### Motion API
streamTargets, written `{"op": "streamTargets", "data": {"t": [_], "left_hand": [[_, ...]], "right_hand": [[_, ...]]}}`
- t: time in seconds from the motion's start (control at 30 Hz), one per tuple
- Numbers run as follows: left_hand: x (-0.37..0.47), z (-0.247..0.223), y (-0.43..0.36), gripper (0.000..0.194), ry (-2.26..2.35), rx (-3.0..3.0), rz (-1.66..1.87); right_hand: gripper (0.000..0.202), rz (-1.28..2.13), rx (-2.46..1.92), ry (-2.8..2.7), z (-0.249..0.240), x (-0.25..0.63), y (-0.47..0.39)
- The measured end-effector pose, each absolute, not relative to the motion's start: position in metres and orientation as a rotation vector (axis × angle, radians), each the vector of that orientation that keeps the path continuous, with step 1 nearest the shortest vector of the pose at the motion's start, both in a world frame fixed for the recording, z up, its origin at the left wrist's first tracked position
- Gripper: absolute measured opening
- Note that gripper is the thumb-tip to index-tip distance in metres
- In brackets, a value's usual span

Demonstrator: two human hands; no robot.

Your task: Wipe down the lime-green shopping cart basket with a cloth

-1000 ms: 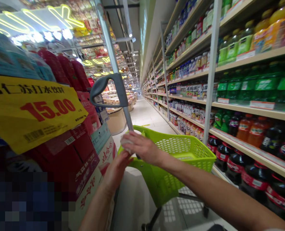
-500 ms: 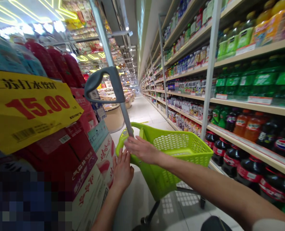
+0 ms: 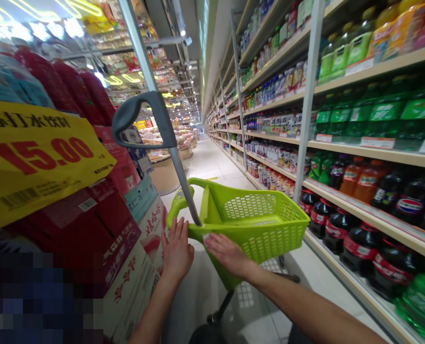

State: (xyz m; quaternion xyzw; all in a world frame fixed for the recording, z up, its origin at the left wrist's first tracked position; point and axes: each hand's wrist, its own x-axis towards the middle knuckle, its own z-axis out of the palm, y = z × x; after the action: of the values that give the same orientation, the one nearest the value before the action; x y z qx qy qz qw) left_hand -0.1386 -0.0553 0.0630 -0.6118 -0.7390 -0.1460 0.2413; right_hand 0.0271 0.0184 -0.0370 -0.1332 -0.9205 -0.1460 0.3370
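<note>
Head view, left hand [image 3: 178, 255] spread at edge of green cart [image 3: 266, 228], right hand [image 3: 228, 253] holding white tissue [image 3: 206, 236] against its side

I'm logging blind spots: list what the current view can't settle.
Head view:
White scrap at the right hand: mostly hidden under it.
Left hand: palm hidden by its back.
Grey pole: top cut off by the upper edge.
Yellow sign: cut off by the left edge; fine print too small.

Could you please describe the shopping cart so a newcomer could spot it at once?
Find the drink shelves along the right. Left of them, on the aisle floor, stands the shopping cart, the right hand at its side. Its lime-green perforated basket sets it apart.
</note>
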Motion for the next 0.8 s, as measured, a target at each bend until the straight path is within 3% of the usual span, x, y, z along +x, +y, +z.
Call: {"op": "streamTargets", "data": {"t": [0.13,0.37,0.6,0.8], "left_hand": [[-0.139,0.062,-0.056,0.057,-1.994,-1.685,-0.386],[-0.130,0.053,-0.052,0.051,-1.951,-1.611,-0.520],[-0.107,0.041,-0.053,0.045,-1.693,-1.770,-0.664],[-0.083,0.050,-0.031,0.051,-1.706,-1.982,-0.474]], "right_hand": [[0.028,-0.224,-0.505,-2.478,-0.069,0.033,0.004],[0.037,-0.202,-0.519,-2.211,-0.009,0.028,0.012],[0.026,-0.153,-0.647,-2.398,-0.087,0.053,0.007],[0.037,-0.222,-0.675,-2.189,-0.048,0.057,0.023]]}}
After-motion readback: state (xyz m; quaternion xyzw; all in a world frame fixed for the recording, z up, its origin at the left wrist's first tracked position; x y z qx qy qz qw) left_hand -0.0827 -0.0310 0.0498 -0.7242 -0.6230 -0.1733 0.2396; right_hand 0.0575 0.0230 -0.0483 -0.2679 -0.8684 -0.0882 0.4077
